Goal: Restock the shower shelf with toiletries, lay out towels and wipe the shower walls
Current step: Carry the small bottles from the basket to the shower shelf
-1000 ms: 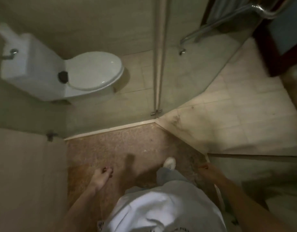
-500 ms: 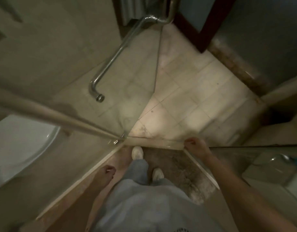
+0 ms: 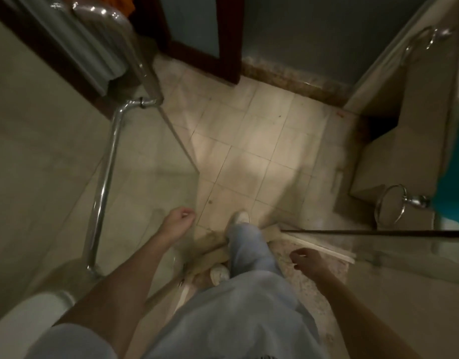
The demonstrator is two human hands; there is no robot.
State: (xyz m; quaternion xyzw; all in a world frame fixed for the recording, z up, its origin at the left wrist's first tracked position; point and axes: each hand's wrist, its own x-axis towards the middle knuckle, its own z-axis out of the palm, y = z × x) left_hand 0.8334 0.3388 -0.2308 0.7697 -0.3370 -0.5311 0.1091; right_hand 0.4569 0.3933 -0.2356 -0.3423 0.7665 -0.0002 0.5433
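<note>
I look down at my legs stepping over the shower threshold (image 3: 212,252) onto the beige tiled bathroom floor (image 3: 251,141). My left hand (image 3: 177,224) hangs loosely curled and holds nothing, close to the edge of the glass shower door (image 3: 150,177). My right hand (image 3: 308,261) is lower right, fingers apart and empty, over the speckled shower floor (image 3: 326,275). No toiletries or shelf are in view. A teal cloth (image 3: 453,172) shows at the right edge.
A long chrome door handle (image 3: 104,177) runs down the glass on the left. A fixed glass panel (image 3: 378,233) stands on the right. A chrome towel ring (image 3: 390,208) is on the right wall. A dark wooden door frame (image 3: 231,47) lies ahead. A toilet rim (image 3: 29,312) is lower left.
The view has swung right from the toilet toward the doorway. My front foot has crossed the threshold onto the tiles. My right hand has left the glass panel's edge and dropped back.
</note>
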